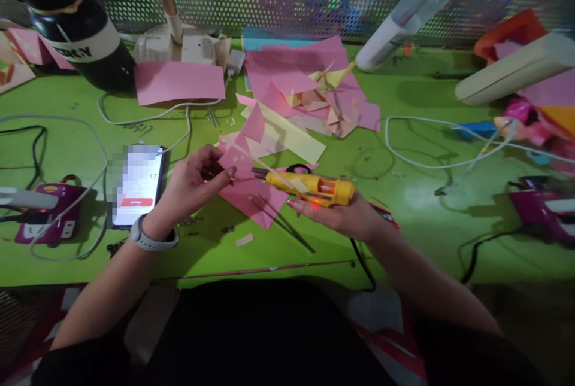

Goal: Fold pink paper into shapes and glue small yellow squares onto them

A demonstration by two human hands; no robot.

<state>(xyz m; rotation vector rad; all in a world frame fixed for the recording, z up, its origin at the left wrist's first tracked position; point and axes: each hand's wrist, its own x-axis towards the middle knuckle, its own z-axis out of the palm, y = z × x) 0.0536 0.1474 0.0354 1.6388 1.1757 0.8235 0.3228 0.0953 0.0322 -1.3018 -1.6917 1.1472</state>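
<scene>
My left hand (201, 175) is closed on a piece of pink paper (240, 161), pinched between thumb and fingers. My right hand (330, 213) is wrapped round a yellow glue gun (309, 187), whose nozzle points left at the pink paper. An orange light glows on the gun's body. Under the gun lie another pink sheet (265, 209) and two thin sticks (287, 227). Black-handled scissors (299, 169) are partly hidden behind the gun. Just beyond my hands are pale yellow strips (291, 134).
A lit phone (139, 185) lies left of my left hand. Behind stand a dark bottle (85, 33) and a fan (173, 21). Pink sheets (265, 69) are stacked at the back. White cables (426, 164) and purple power blocks (536, 212) lie at the sides.
</scene>
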